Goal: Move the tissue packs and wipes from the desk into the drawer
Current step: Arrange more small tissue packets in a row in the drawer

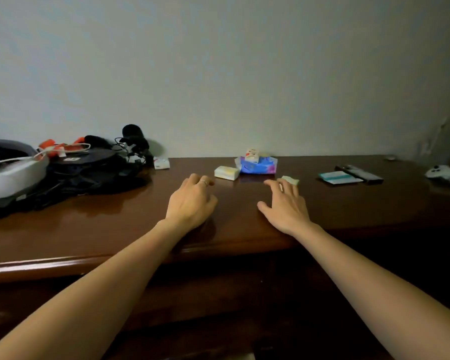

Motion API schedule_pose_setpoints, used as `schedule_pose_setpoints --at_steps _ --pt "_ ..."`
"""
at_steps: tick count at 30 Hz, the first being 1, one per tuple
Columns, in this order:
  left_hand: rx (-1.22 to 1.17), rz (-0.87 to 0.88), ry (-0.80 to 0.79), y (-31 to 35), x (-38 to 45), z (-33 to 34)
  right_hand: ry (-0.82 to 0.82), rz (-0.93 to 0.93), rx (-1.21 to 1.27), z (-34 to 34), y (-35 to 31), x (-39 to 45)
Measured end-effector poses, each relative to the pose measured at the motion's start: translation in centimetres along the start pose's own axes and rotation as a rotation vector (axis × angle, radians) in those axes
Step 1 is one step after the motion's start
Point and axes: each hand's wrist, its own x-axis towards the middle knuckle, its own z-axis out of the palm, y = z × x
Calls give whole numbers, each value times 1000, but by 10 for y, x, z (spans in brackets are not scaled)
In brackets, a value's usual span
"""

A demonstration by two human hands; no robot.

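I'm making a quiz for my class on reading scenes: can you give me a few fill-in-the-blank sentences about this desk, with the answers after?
1. The small red-and-white pack sits on top of the ____ tissue pack.
2. The ring is worn on the ____ hand.
3. The pale green pack lies just beyond the fingertips of the ____ hand.
4. Both hands are ____, holding nothing.

Missing words: blue; left; right; empty
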Motion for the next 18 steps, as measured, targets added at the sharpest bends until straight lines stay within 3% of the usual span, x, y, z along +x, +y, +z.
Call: schedule_pose_setpoints --at_steps 6,12,16,18 --pt "66 19 -142 1 95 75 -159 232 -104 22 23 88" --pt "61 -21 -264 -17 165 123 179 19 -37 35 -4 142" --pt "-2 -83 -161 -27 180 131 519 -219 103 37 -11 176" --pt "39 -142 -34 -34 185 128 542 -233 94 36 -19 203"
